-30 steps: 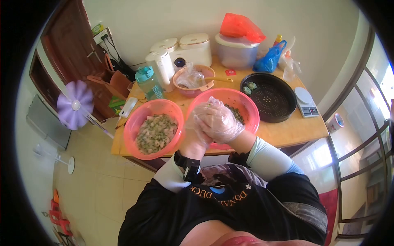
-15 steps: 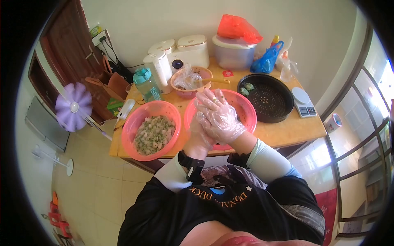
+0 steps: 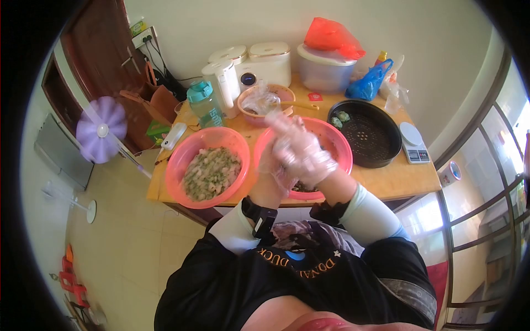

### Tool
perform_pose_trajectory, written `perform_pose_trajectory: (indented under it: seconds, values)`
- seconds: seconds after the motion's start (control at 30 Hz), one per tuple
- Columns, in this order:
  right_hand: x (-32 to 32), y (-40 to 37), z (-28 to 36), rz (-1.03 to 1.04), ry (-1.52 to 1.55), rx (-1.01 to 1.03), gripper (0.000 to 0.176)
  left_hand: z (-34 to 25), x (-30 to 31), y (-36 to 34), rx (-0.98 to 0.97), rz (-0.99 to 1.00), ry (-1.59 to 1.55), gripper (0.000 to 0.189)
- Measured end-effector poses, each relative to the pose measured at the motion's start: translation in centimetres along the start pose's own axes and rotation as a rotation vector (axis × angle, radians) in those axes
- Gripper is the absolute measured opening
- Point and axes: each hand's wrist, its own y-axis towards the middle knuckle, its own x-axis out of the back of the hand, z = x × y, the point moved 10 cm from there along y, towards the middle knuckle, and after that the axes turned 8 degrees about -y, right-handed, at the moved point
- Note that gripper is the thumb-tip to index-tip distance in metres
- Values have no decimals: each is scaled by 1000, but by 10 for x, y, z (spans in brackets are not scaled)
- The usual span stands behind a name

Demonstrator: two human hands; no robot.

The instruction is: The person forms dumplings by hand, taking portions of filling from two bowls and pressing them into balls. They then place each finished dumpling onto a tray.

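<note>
My left hand [image 3: 272, 172] and my right hand [image 3: 302, 150], both in clear plastic gloves, press palm to palm over the right pink bowl [image 3: 343, 148]. The right hand lies on top with its fingers stretched out and blurred. They close on a lump of filling that is almost entirely hidden between the palms. Dark filling shows in the bowl just under my hands. Left of it stands a second pink bowl [image 3: 179, 163] with a pale green chopped mix [image 3: 211, 172]. A black watch [image 3: 259, 216] is on my left wrist.
A black perforated steamer tray [image 3: 387, 150] at the right holds two green balls [image 3: 340, 117]. A kitchen scale [image 3: 415, 144], teal bottle [image 3: 205, 105], beige bowl [image 3: 247, 103], kettle [image 3: 226, 80], rice cooker [image 3: 268, 58], lidded tub [image 3: 326, 70] and blue bag [image 3: 369, 83] crowd the wooden table [image 3: 397, 185]. A purple fan [image 3: 102, 129] stands at the left.
My right hand has slid forward across my left, its fingers stretching out over the right pink bowl. The view has shifted slightly.
</note>
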Motion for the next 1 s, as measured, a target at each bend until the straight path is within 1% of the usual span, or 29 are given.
perform_pose_trajectory:
  seconds: [0.03, 0.07, 0.1, 0.13, 0.17, 0.2, 0.23, 0.27, 0.3, 0.33, 0.37, 0.43, 0.53, 0.57, 0.6, 0.63, 0.67, 0.7, 0.73, 0.77, 0.8, 0.83, 0.87, 0.9, 0.93, 0.97, 1.0]
  values:
    - [19, -1, -10, -115, 377, -84, 58, -4, 2, 1, -4, -8, 1, 39]
    - [37, -1, -13, -151, 529, -158, 54, -2, 8, 4, 43, -61, -208, 36]
    - [56, -4, -8, -178, 565, -270, 49, 1, 13, 6, 88, -108, -418, 33]
    - [71, -3, -3, -205, 478, -239, 48, -2, 7, 8, 131, -34, -419, 32]
    - [80, -2, 0, -231, 390, -207, 46, -5, 5, 9, 124, -31, -420, 32]
    - [72, -7, -6, -216, 421, -276, 43, -9, 13, 9, 62, -133, -425, 30]
    - [66, -8, -5, -210, 421, -270, 43, -13, 22, 8, 2, -234, -430, 29]
    - [41, -12, -15, -55, 493, -424, 40, -15, 24, 9, 0, -235, -432, 29]
    - [14, -20, -23, 101, 562, -578, 37, -17, 16, 12, 15, -125, -350, 28]
    - [10, -13, -18, 81, 504, -458, 30, -18, 9, 14, 33, -17, -266, 28]
    - [1, -13, -22, 81, 506, -462, 30, -16, 13, 15, 35, -21, -267, 28]
    - [-20, -15, -34, 172, 433, -560, 30, -15, 30, 17, 35, -98, -169, 29]
    - [-29, -17, -42, 169, 472, -577, 31, -17, 52, 24, 45, -98, -172, 29]
    - [-28, -16, -44, 161, 471, -579, 32, -18, 50, 24, 41, -98, -171, 29]
    - [-24, -17, -44, 162, 472, -576, 32, -21, 48, 23, 19, -99, -85, 32]
    - [-17, -22, -49, 129, 586, -667, 35, -24, 46, 23, -3, -99, 1, 36]
    - [-15, -26, -52, 96, 698, -758, 41, -27, 57, 28, -8, -97, -1, 36]
    - [-20, -29, -55, 98, 696, -755, 41, -30, 70, 37, 14, -6, 28, 45]
    - [-30, -41, -68, 19, 771, -858, 47, -30, 73, 43, 39, 83, 58, 54]
    - [-39, -52, -79, -63, 846, -963, 56, -27, 57, 42, 42, 81, 59, 54]
    - [-59, -61, -77, -60, 1094, -1095, 54, -27, 44, 38, 4, -127, 320, 61]
    - [-73, -65, -88, -68, 1095, -1097, 54, -32, 36, 30, -35, -331, 582, 69]
    - [-93, -66, -102, -199, 1389, -1074, 48, -24, 22, 29, 10, -281, 681, 72]
    - [-101, -61, -105, -335, 1680, -1026, 44, -21, 33, 36, 14, -273, 682, 72]
    - [-103, -62, -116, -419, 1694, -1018, 40, -25, 34, 48, -122, -80, 834, 73]
    - [-97, -61, -113, -425, 1692, -1014, 40, -30, 9, 47, -260, 116, 978, 75]
    - [-93, -66, -110, -466, 1714, -1093, 40, -35, 7, 49, -260, 117, 1036, 75]
